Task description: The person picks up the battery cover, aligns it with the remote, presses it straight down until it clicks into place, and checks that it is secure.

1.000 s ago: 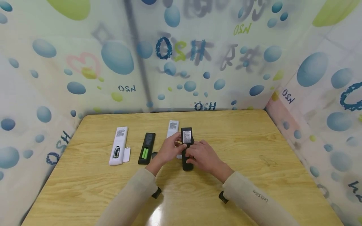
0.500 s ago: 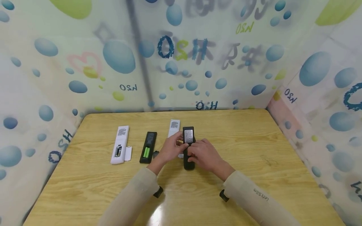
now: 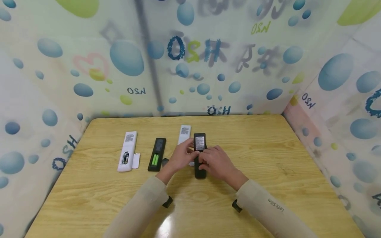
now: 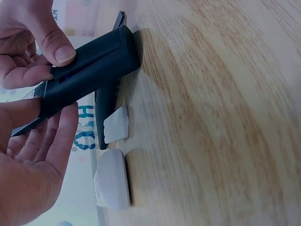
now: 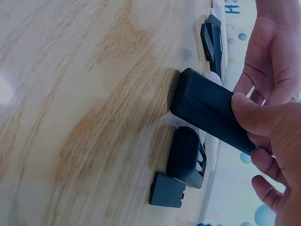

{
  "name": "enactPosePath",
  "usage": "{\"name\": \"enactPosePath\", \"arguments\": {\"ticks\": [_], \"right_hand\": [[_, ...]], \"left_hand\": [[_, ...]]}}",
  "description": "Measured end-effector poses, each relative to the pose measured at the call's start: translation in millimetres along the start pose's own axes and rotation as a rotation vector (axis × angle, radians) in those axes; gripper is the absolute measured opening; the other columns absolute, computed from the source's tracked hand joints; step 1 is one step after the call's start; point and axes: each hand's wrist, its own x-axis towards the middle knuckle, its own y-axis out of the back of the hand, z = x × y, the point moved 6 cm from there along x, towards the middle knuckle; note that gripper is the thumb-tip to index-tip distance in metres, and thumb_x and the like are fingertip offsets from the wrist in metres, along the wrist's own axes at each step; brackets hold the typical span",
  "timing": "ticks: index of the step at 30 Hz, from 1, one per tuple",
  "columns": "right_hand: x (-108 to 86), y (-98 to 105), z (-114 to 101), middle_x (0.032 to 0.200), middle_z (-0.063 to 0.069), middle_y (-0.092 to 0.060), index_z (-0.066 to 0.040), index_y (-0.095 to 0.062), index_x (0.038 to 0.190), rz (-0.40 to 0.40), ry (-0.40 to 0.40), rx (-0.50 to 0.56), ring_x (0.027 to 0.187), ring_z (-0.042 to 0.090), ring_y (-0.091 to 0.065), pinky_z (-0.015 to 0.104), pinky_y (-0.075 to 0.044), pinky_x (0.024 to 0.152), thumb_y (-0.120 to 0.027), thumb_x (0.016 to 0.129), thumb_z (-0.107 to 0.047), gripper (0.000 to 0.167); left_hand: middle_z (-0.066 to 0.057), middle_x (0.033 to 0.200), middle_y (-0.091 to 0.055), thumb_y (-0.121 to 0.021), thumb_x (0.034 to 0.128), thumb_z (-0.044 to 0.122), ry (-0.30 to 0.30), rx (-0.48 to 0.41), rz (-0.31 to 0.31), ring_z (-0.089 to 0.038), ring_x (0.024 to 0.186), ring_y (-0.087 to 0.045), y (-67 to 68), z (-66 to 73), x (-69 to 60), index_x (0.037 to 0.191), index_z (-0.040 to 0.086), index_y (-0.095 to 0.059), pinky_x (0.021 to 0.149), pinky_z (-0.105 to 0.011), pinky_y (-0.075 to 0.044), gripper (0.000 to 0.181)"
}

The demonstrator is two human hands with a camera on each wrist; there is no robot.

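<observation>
Remote (image 3: 200, 172) perhaps against table (image 3: 262, 155); patterned wall (image 3: 166, 84)

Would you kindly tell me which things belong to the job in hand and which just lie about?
Apparently in the job:
held black remote
left hand
right hand

Seemingly just lying about:
leftmost white remote
white cover beside it
black remote with green batteries
black cover near it
second white remote
third black remote
loose cover
</observation>
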Motion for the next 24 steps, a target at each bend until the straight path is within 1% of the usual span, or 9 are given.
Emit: {"name": "enactPosePath", "arguments": {"ticks": [3,5,11,15,17,19,22,24], "right_hand": [[0.0,0,0,0.079,-0.012,-0.063,-0.023,-0.061,0.081,0.015,0.001,0.0,0.075,0.009,-0.053,0.031,-0.043,0.076,-0.081,0.078,-0.036,0.024],[-0.3,0,0,0.077,-0.012,-0.061,-0.023,-0.061,0.082,0.012,-0.008,-0.001,0.075,0.009,-0.052,0.031,-0.043,0.076,-0.08,0.078,-0.037,0.024],[-2.3,1,8,0.071,-0.013,-0.054,-0.022,-0.059,0.088,-0.037,-0.085,0.02,0.072,0.007,-0.048,0.033,-0.041,0.08,-0.078,0.08,-0.04,0.027],[-3.8,8,16,0.07,-0.012,-0.054,-0.021,-0.06,0.089,-0.014,-0.141,0.003,0.072,0.008,-0.048,0.038,-0.042,0.086,-0.075,0.082,-0.041,0.025],[-5.1,12,20,0.073,-0.01,-0.057,-0.019,-0.061,0.089,0.007,-0.166,-0.012,0.074,0.01,-0.051,0.041,-0.042,0.09,-0.075,0.083,-0.041,0.026],[-6.4,14,25,0.079,-0.007,-0.06,-0.018,-0.062,0.09,0.01,-0.195,-0.033,0.079,0.012,-0.055,0.044,-0.043,0.094,-0.074,0.083,-0.044,0.029],[-8.4,12,29,0.091,-0.004,-0.064,-0.017,-0.066,0.096,-0.019,-0.231,-0.062,0.089,0.016,-0.059,0.048,-0.042,0.099,-0.072,0.082,-0.05,0.036],[-9.5,8,31,0.099,-0.002,-0.066,-0.018,-0.068,0.102,-0.056,-0.251,-0.087,0.098,0.019,-0.06,0.051,-0.039,0.103,-0.07,0.083,-0.054,0.041]], "left_hand": [[-0.012,0.11,-0.066,-0.063,0.0941,0.007,-0.002,0.002,0.004,-0.023,0.092,-0.068,0.9,-0.2,-0.5,0.126,0.017,-0.057,0.067,-0.028,-0.06,0.034],[-0.012,0.11,-0.066,-0.063,0.0941,0.007,-0.015,0.002,0.005,-0.023,0.092,-0.068,1.3,0.3,-0.8,0.126,0.015,-0.057,0.066,-0.028,-0.06,0.033],[-0.012,0.11,-0.066,-0.063,0.0942,0.009,-0.011,-0.01,-0.004,-0.023,0.092,-0.068,0.7,0.1,-2.1,0.126,0.016,-0.057,0.067,-0.03,-0.06,0.033],[-0.012,0.11,-0.066,-0.063,0.0945,0.009,-0.011,-0.016,-0.008,-0.023,0.091,-0.068,0.0,-0.4,-2.4,0.126,0.017,-0.057,0.067,-0.03,-0.06,0.033],[-0.012,0.11,-0.066,-0.063,0.0941,0.009,-0.011,-0.018,-0.007,-0.023,0.091,-0.068,-0.1,-0.4,-2.2,0.126,0.017,-0.056,0.066,-0.03,-0.06,0.034],[-0.012,0.109,-0.066,-0.064,0.0938,0.009,-0.006,-0.019,-0.006,-0.023,0.09,-0.068,-0.1,-0.7,-1.9,0.127,0.018,-0.056,0.066,-0.03,-0.06,0.035],[-0.012,0.108,-0.065,-0.064,0.0935,0.008,0.002,-0.026,-0.005,-0.022,0.089,-0.068,-0.2,-1.2,-1.5,0.127,0.017,-0.056,0.067,-0.031,-0.061,0.036],[-0.012,0.108,-0.065,-0.064,0.0935,0.008,0.006,-0.031,-0.006,-0.022,0.089,-0.067,-0.3,-1.4,-1.6,0.128,0.017,-0.056,0.067,-0.031,-0.061,0.036]]}}
